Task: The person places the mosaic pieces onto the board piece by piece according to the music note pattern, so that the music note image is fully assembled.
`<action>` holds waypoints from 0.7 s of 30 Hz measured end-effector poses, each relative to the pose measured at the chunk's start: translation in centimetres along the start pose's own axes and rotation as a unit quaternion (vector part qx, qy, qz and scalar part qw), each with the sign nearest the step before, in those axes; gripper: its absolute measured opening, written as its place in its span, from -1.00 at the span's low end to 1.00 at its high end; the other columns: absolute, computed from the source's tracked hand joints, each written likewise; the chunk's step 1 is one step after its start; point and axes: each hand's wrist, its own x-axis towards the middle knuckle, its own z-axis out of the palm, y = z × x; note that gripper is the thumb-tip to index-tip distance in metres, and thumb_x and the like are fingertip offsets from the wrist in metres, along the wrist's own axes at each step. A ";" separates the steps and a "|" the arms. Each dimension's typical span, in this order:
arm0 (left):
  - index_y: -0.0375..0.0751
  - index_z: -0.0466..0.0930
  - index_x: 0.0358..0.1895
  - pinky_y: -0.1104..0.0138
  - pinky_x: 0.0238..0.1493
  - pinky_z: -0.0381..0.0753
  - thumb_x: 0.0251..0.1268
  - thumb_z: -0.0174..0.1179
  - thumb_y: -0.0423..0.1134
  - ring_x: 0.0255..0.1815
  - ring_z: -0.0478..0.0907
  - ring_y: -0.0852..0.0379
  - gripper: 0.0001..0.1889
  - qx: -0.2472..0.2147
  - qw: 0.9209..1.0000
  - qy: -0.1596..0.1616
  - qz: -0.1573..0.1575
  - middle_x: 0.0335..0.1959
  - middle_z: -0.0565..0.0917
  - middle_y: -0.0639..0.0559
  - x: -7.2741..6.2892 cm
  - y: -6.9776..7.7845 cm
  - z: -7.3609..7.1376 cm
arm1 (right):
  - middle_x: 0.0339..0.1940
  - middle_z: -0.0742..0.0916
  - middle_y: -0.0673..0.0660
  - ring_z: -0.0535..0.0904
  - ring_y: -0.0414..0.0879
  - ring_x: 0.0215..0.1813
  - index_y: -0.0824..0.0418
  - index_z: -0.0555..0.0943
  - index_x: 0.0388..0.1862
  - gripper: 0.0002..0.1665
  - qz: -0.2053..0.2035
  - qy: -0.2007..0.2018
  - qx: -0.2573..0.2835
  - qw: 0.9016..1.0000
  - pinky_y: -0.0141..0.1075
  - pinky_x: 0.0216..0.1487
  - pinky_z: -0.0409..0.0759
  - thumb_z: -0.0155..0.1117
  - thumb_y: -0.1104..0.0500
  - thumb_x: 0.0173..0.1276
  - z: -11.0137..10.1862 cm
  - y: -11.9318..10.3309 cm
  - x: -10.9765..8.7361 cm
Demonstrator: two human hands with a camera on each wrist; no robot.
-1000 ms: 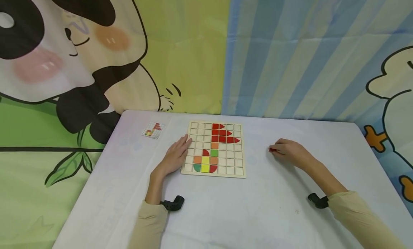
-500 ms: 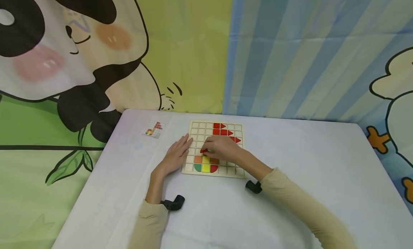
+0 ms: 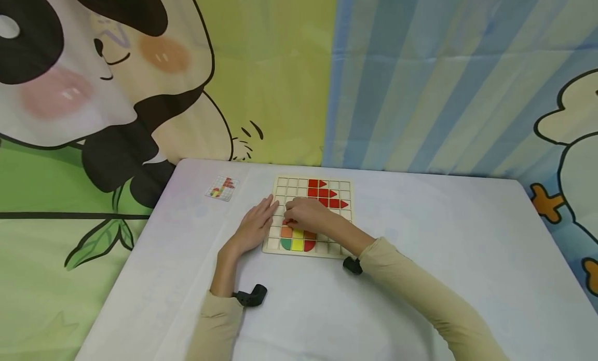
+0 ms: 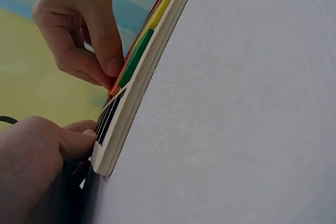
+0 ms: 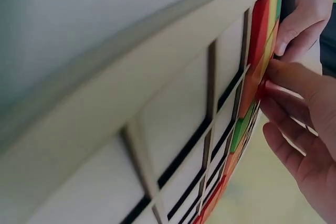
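A wooden grid board (image 3: 337, 241) lies on the table, with coloured pieces in several cells. My right hand (image 3: 307, 214) is over its left-middle part, pinching a small red piece (image 3: 286, 222) by thumb and fingertips at a cell just above an orange square. In the right wrist view this red piece (image 5: 266, 86) is mostly hidden by the fingers. My left hand (image 3: 254, 226) rests at the board's left edge, fingers extended against the rim. From the left wrist, a green piece (image 4: 136, 59) and a yellow piece (image 4: 161, 9) show beside the right fingertips.
A small printed card (image 3: 222, 188) with a coloured grid picture lies at the back left of the white table (image 3: 444, 236). Red pieces (image 3: 322, 193) form rows in the board's upper right. A patterned cloth (image 3: 280, 80) hangs behind the table.
My right hand has come leftward from the table's right side to the board, carrying the red piece, then shifted slightly further left. My left hand stays at the board's edge.
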 end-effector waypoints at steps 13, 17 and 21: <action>-0.19 0.06 0.67 -0.12 0.69 -0.20 0.72 -0.17 -0.21 0.76 -0.21 -0.14 -0.43 -0.009 1.000 -0.004 0.003 0.74 -0.10 -0.11 0.2 0.2 0.2 | 0.09 0.80 0.05 0.64 -0.03 0.11 0.12 0.84 -0.07 -0.80 -0.015 -0.028 -0.016 0.999 -0.31 0.14 0.69 0.29 0.16 0.53 -0.3 0.2 -1.5; -0.18 0.07 0.67 -0.12 0.69 -0.19 0.71 -0.16 -0.22 0.76 -0.21 -0.14 -0.43 -0.007 1.000 0.004 -0.004 0.74 -0.09 -0.11 0.1 0.3 0.2 | 0.25 0.76 0.09 0.59 0.03 0.34 0.12 0.82 0.02 -0.77 -0.013 -0.015 -0.009 1.000 -0.18 0.37 0.59 0.30 0.15 0.53 -0.9 0.4 -2.8; -0.17 0.07 0.67 -0.10 0.70 -0.19 0.70 -0.16 -0.23 0.76 -0.22 -0.12 -0.43 -0.007 1.000 0.007 -0.013 0.74 -0.09 -0.09 0.0 0.2 0.1 | 0.27 0.73 0.18 0.60 0.11 0.35 0.20 0.75 0.16 -0.68 0.010 0.065 0.047 0.997 -0.08 0.37 0.59 0.36 0.19 0.47 -1.5 0.7 -5.4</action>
